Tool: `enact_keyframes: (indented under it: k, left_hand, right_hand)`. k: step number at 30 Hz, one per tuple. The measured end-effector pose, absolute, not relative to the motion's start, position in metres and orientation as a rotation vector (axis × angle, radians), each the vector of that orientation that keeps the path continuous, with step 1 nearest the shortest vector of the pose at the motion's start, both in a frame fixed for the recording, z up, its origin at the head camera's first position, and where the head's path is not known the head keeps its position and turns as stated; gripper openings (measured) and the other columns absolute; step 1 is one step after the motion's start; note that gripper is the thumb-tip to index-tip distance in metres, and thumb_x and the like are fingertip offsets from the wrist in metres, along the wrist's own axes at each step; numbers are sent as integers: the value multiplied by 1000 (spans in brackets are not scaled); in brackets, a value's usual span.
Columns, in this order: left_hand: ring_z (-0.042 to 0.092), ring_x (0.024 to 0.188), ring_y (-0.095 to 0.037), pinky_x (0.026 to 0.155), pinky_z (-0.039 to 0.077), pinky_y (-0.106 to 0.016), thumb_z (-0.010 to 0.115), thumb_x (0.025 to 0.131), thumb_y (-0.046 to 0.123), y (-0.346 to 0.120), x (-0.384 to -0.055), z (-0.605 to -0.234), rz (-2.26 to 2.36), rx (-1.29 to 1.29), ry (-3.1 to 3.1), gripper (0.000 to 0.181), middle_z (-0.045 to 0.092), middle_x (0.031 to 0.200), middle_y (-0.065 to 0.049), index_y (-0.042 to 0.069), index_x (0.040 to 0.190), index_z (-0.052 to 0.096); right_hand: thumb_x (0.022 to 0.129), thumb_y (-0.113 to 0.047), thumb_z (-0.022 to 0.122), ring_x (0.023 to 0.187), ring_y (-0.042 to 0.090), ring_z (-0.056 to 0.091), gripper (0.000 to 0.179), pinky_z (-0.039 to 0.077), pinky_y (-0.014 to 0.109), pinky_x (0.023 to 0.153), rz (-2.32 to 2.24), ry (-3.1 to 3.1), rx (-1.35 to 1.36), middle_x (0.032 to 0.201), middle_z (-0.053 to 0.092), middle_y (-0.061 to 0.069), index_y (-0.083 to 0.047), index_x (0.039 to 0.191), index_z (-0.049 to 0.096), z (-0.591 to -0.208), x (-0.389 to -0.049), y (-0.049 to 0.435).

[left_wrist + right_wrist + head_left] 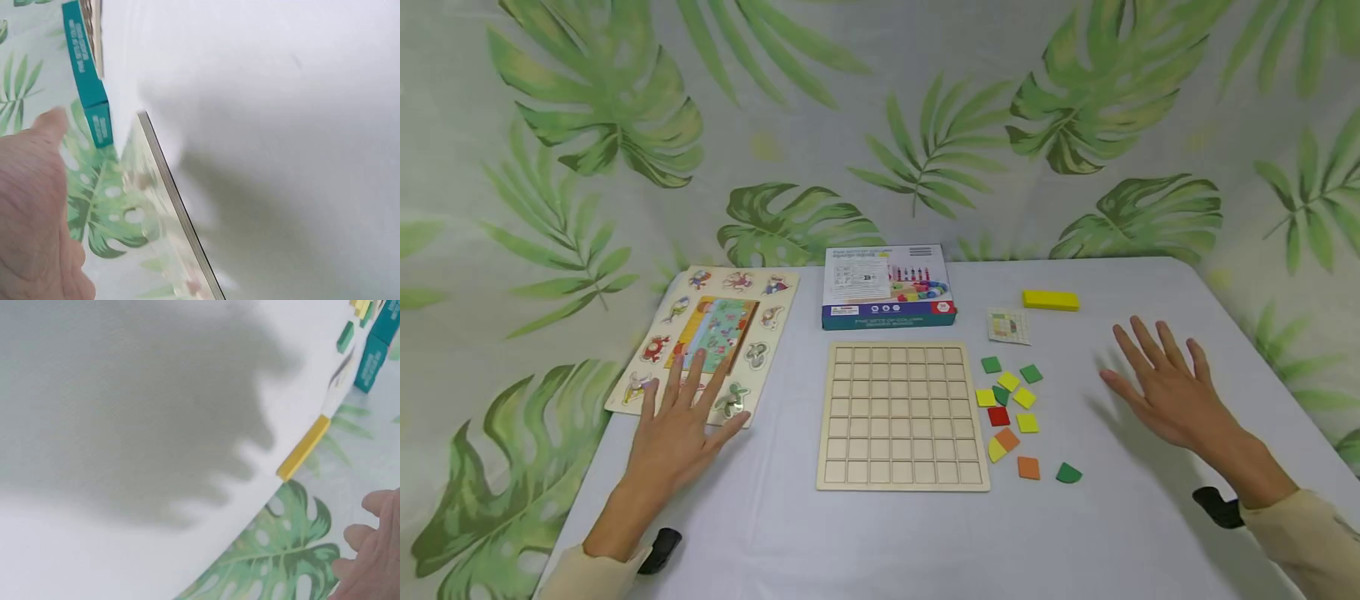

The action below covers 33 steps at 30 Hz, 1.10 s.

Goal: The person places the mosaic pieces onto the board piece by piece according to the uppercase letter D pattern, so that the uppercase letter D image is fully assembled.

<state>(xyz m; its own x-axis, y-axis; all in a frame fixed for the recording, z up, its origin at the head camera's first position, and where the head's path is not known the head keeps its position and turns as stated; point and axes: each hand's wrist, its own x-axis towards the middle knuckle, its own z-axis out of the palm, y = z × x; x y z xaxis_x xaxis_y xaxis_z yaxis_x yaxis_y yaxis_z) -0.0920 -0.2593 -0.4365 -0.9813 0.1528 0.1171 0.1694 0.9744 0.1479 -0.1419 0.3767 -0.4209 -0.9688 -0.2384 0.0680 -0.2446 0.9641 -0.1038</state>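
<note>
- Head view: the left hand [673, 433], fingers straight and spread apart, is raised above the near edge of the animal puzzle board [718, 321] on the left of the desk [730, 533].
- Right hand [1176, 396]: raised over the desk's right side, fingers likewise straight and apart; yellow block [1051, 300] near their tips, farther back.
- Wooden grid board [904, 415]: flat between the hands, well apart from both.
- Coloured tiles [1027, 423]: green, yellow, red and orange, scattered just right of the grid board.
- Pattern card [1008, 326]: between the tiles and the yellow block.
- Cardboard toy box [889, 287]: just behind the grid board.
</note>
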Motion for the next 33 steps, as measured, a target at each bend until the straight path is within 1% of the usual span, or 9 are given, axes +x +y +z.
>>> enact_keyframes:
  k: [2,6,11,14,17,20,26,29,33]
  left_hand:
    - [-1,156,-37,118,9,-66,52,94,67,-251,-94,-438,-251,-296,-3013,91,3,170,-12,27,163,8]
    - [3,155,-39,117,12,-67,62,86,68,-235,-97,-441,-310,-388,-3024,103,1,170,-9,22,163,11]
    - [9,154,-42,117,14,-68,75,78,63,-215,-100,-444,-454,-453,-3061,114,11,168,-16,20,163,13]
    - [11,154,-42,117,16,-68,81,73,59,-204,-100,-447,-530,-476,-3086,119,15,168,-16,20,163,14]
    - [11,154,-41,118,16,-67,85,70,58,-193,-98,-449,-595,-524,-3115,123,14,168,-14,21,163,14]
    - [8,155,-39,119,14,-66,85,68,59,-183,-97,-450,-671,-581,-3146,125,11,169,-12,21,163,14]
    - [2,156,-37,121,10,-64,89,64,55,-171,-98,-449,-888,-644,-3198,128,9,170,-9,24,163,13]
    - [1,155,-38,121,8,-65,90,64,51,-170,-99,-450,-926,-665,-3223,128,8,169,-10,22,163,14]
    - [-2,155,-41,120,7,-66,91,61,50,-167,-99,-450,-924,-644,-3248,128,7,169,-11,20,162,18]
  right_hand:
    - [106,-51,38,154,41,-11,76,-11,68,116,175,-3058,378,169,-2,17,-14,163,3,-420,-144,370]
    - [105,-51,41,154,43,-9,78,-13,66,117,172,-3057,393,168,1,19,-16,163,2,-421,-151,357]
    - [104,-51,43,154,43,-7,80,-13,66,117,169,-3056,443,169,2,18,-18,163,1,-425,-160,342]
    - [104,-51,43,154,43,-5,79,-12,66,117,177,-3054,479,169,3,17,-18,163,2,-427,-165,333]
    - [103,-52,43,154,42,-4,79,-12,65,118,199,-3064,508,168,6,18,-19,163,3,-428,-169,324]
    - [103,-53,43,154,42,-2,78,-9,66,118,219,-3073,544,168,10,19,-19,163,6,-427,-174,314]
    - [103,-53,44,154,43,2,77,-3,68,117,271,-3129,631,168,10,17,-19,163,10,-429,-187,295]
    - [103,-54,43,154,43,1,75,-3,68,117,329,-3182,681,169,9,15,-19,163,13,-433,-193,288]
    - [103,-51,46,154,43,3,70,-1,68,117,413,-3209,749,168,13,14,-21,162,20,-439,-199,278]
